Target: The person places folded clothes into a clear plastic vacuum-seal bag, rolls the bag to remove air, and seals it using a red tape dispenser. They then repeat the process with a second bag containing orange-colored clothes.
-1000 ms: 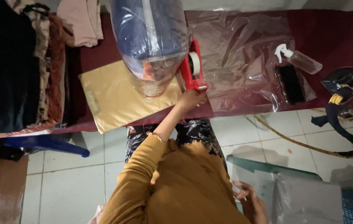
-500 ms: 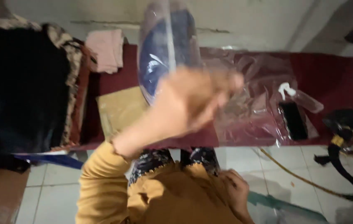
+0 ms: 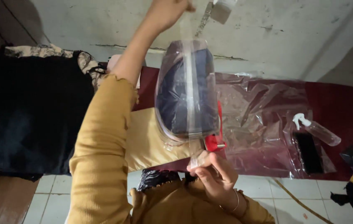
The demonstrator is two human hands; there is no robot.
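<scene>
While left hand [image 3: 169, 12] closes on clear tape strip [image 3: 189, 91] far up, right hand [image 3: 211, 174] pinches its near end; clear plastic-wrapped dark garment bundle [image 3: 186, 93] hangs between hands, above maroon table [image 3: 342, 103].

Both hands stretch tape [image 3: 189, 89] over bagged garment [image 3: 184, 93].

1. The left hand [image 3: 166, 12] now sits raised high above the clear bag of dark clothing [image 3: 186, 91], away from the red tape dispenser [image 3: 214, 141].
2. A clear tape strip [image 3: 190, 95] now runs down the bag.
3. The right hand [image 3: 213, 174], earlier low, now pinches the strip's lower end between its fingertips [image 3: 195, 165].
</scene>
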